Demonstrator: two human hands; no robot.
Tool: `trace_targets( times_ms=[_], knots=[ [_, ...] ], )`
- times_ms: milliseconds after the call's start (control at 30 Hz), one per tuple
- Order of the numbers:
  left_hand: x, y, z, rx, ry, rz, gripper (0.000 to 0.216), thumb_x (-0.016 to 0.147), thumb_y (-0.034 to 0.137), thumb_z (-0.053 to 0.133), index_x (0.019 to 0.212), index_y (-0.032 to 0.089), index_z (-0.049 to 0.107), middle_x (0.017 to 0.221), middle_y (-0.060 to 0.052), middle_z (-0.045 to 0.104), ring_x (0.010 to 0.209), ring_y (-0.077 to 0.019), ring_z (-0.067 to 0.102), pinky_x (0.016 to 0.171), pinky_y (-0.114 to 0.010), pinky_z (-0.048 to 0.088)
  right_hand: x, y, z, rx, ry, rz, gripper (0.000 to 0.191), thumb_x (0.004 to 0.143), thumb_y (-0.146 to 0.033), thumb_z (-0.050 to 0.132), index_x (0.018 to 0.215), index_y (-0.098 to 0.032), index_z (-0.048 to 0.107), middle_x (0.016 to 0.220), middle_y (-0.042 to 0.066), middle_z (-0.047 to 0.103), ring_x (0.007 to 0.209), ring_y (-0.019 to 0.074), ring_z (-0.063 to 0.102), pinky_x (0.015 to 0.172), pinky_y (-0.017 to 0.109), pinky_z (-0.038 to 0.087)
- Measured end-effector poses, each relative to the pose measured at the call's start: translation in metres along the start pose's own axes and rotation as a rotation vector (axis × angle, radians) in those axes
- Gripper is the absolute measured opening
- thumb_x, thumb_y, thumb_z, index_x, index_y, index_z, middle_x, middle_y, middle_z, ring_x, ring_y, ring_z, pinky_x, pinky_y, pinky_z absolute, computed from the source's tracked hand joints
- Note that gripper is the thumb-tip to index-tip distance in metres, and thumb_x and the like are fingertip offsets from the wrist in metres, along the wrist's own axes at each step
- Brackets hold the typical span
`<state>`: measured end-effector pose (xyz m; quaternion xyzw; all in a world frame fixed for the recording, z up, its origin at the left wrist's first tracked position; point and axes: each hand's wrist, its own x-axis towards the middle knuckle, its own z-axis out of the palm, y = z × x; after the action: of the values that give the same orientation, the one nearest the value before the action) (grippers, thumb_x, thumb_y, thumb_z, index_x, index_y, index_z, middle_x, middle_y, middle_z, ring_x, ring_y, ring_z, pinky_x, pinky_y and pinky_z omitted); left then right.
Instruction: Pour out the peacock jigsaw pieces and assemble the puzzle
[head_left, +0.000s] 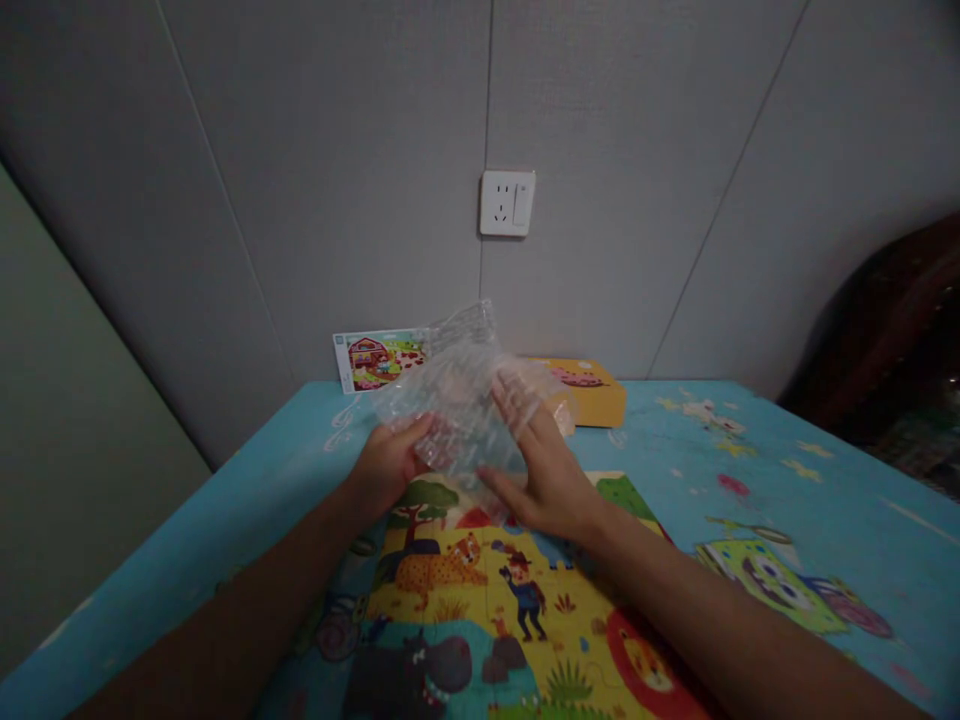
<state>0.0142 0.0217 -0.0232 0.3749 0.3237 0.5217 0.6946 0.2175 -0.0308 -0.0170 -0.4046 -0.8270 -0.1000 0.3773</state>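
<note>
Both hands hold a crumpled clear plastic bag above the far end of a colourful animal jigsaw puzzle. My left hand pinches the bag's lower left edge with closed fingers. My right hand lies against the bag's right side, its fingers partly behind the plastic and its thumb under the bag. The assembled puzzle shows a leopard, a hippo, a lion and a small figure.
The puzzle lies on a blue patterned table cover. A puzzle picture card leans against the grey wall; a yellow box lies behind the bag. A white wall socket sits above. A dark piece of furniture stands at right.
</note>
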Motion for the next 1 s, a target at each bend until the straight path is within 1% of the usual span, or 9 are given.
trace_targets(
  times_ms=[133, 267, 400, 500, 567, 667, 833, 900, 1000],
  knots=[
    [0.016, 0.004, -0.014, -0.123, 0.199, 0.04, 0.009, 0.086, 0.012, 0.056, 0.082, 0.01, 0.064, 0.078, -0.008, 0.071, 0.066, -0.0179, 0.071, 0.065, -0.031, 0.06, -0.005, -0.003, -0.006, 0.105, 0.185, -0.015, 0.03, 0.084, -0.014, 0.044, 0.107, -0.02, 0.061, 0.102, 0.011, 0.063, 0.1, 0.0239, 0.058, 0.086, 0.041, 0.048],
    [0.03, 0.02, -0.032, -0.284, 0.239, 0.086, 0.018, 0.093, 0.016, 0.048, 0.09, 0.011, 0.065, 0.084, -0.007, 0.073, 0.073, -0.0157, 0.071, 0.069, -0.028, 0.059, -0.002, -0.02, -0.004, 0.07, -0.134, -0.048, 0.024, 0.079, -0.014, 0.042, 0.087, -0.02, 0.063, 0.077, 0.006, 0.061, 0.072, 0.0192, 0.056, 0.066, 0.033, 0.045],
    [0.035, 0.023, -0.039, -0.286, 0.234, 0.12, 0.016, 0.091, 0.019, 0.049, 0.092, 0.013, 0.064, 0.085, -0.007, 0.072, 0.075, -0.0156, 0.07, 0.072, -0.028, 0.058, 0.02, -0.049, 0.021, -0.153, -0.363, 0.12, 0.031, 0.09, -0.033, 0.044, 0.101, -0.012, 0.064, 0.094, 0.014, 0.064, 0.092, 0.0264, 0.055, 0.079, 0.039, 0.044],
    [0.035, 0.019, -0.042, -0.072, 0.367, 0.199, 0.021, 0.086, 0.021, 0.055, 0.105, 0.015, 0.06, 0.095, -0.008, 0.068, 0.085, -0.0184, 0.068, 0.081, -0.034, 0.056, 0.031, -0.062, 0.047, -0.235, -0.452, 0.208, 0.054, 0.093, -0.053, 0.036, 0.095, -0.009, 0.067, 0.098, 0.02, 0.063, 0.098, 0.0317, 0.054, 0.086, 0.046, 0.041],
    [0.033, 0.017, -0.044, 0.144, 0.557, 0.319, 0.045, 0.079, 0.021, 0.064, 0.122, 0.02, 0.05, 0.109, -0.008, 0.062, 0.102, -0.022, 0.063, 0.094, -0.041, 0.05, 0.031, -0.065, 0.062, -0.262, -0.417, 0.26, 0.056, 0.093, -0.056, 0.035, 0.1, -0.009, 0.065, 0.104, 0.02, 0.061, 0.101, 0.033, 0.053, 0.085, 0.047, 0.041],
    [0.023, 0.016, -0.043, 0.807, 0.788, 0.68, 0.063, 0.073, 0.028, 0.07, 0.13, 0.015, 0.047, 0.127, -0.016, 0.049, 0.128, -0.0302, 0.042, 0.113, -0.047, 0.027, 0.028, -0.063, 0.075, -0.266, -0.398, 0.253, 0.051, 0.092, -0.055, 0.037, 0.101, -0.012, 0.062, 0.102, 0.018, 0.062, 0.098, 0.0329, 0.055, 0.083, 0.046, 0.042],
    [0.002, 0.008, -0.027, 1.389, 0.074, 0.912, 0.05, 0.077, 0.034, 0.064, 0.124, 0.017, 0.057, 0.129, -0.014, 0.049, 0.128, -0.031, 0.04, 0.112, -0.046, 0.028, 0.03, -0.053, 0.077, -0.228, -0.444, 0.248, 0.04, 0.09, -0.044, 0.044, 0.102, -0.011, 0.061, 0.095, 0.017, 0.064, 0.089, 0.0298, 0.058, 0.08, 0.042, 0.043],
    [0.001, 0.005, -0.026, 1.44, 0.007, 0.896, 0.053, 0.076, 0.032, 0.065, 0.126, 0.018, 0.056, 0.13, -0.013, 0.05, 0.128, -0.0313, 0.04, 0.11, -0.047, 0.029, 0.031, -0.048, 0.075, -0.204, -0.455, 0.254, 0.033, 0.09, -0.037, 0.045, 0.097, -0.011, 0.063, 0.094, 0.016, 0.064, 0.089, 0.0276, 0.058, 0.079, 0.039, 0.043],
    [0.008, 0.004, -0.032, 1.407, 0.136, 0.883, 0.036, 0.079, 0.022, 0.057, 0.114, 0.017, 0.063, 0.115, -0.011, 0.058, 0.114, -0.0275, 0.05, 0.105, -0.043, 0.036, 0.03, -0.041, 0.072, -0.176, -0.443, 0.278, 0.035, 0.09, -0.041, 0.047, 0.092, -0.01, 0.065, 0.093, 0.017, 0.064, 0.091, 0.0268, 0.059, 0.08, 0.036, 0.043]
  ],
)
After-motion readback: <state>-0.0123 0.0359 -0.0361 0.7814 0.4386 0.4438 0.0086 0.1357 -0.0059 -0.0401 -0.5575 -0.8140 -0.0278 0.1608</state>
